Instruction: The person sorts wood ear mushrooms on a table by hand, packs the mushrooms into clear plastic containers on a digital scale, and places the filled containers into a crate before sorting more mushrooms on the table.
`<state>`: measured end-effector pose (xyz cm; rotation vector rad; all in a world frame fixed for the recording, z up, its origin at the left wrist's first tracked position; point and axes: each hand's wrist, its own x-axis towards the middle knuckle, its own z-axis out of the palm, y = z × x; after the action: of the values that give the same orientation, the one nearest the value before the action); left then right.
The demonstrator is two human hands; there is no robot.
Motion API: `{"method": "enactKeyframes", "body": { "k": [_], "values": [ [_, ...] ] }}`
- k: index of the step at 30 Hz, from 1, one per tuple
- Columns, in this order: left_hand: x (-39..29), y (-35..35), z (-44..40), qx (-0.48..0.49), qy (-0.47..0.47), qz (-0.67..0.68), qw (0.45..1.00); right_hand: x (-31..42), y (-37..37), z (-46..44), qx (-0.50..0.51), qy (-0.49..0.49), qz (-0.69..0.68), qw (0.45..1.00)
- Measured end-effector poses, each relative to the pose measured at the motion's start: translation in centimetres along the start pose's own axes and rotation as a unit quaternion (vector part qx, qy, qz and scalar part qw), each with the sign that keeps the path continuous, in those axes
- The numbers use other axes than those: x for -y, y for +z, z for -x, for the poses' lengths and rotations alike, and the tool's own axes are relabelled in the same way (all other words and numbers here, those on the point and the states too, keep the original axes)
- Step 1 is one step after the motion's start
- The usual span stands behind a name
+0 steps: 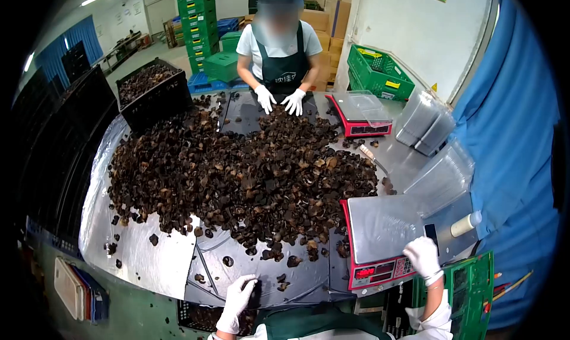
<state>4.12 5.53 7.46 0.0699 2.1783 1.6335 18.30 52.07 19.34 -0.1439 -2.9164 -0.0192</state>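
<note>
While the white-gloved right hand (423, 258) curls at the red, steel-topped scale (383, 227), the white-gloved left hand (236, 301) bends near crinkled brown pieces (282, 282), any grip unclear on both.

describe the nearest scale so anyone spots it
Find the metal table heaped with dark pieces, then its near right side. The scale there is red, with a silver plate and lit digits. Unlike the farther red scale, it has the gloved right hand at its front corner.
</note>
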Motion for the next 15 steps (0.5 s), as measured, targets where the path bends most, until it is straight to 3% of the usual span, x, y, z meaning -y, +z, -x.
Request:
{"method": "enactKeyframes", "body": {
  "k": [2, 4, 5, 10, 15],
  "values": [
    [2.3, -1.7, -1.1, -0.002, 0.052, -0.032, 0.998, 0.5, 3.2, 1.8, 0.046, -0.023, 0.039, 0.998],
    [3.5, -3.4, -1.7, -0.011, 0.075, -0.059, 0.995, 2.3, 3.0, 2.2, 0.108, 0.028, 0.041, 0.993],
    [3.8, -4.1, -1.8, -0.022, 0.07, -0.06, 0.995, 3.3, 2.6, 2.1, 0.038, 0.029, -0.001, 0.999],
    [5.5, -6.0, -3.7, -0.091, 0.064, -0.04, 0.993, 8.8, 1.7, -0.6, -0.061, 0.151, -0.136, 0.977],
    [5.1, -4.9, -9.6, -0.132, 0.216, -0.209, 0.945, 15.7, 6.9, -7.9, -0.033, 0.019, -0.258, 0.965]
  ]
}}
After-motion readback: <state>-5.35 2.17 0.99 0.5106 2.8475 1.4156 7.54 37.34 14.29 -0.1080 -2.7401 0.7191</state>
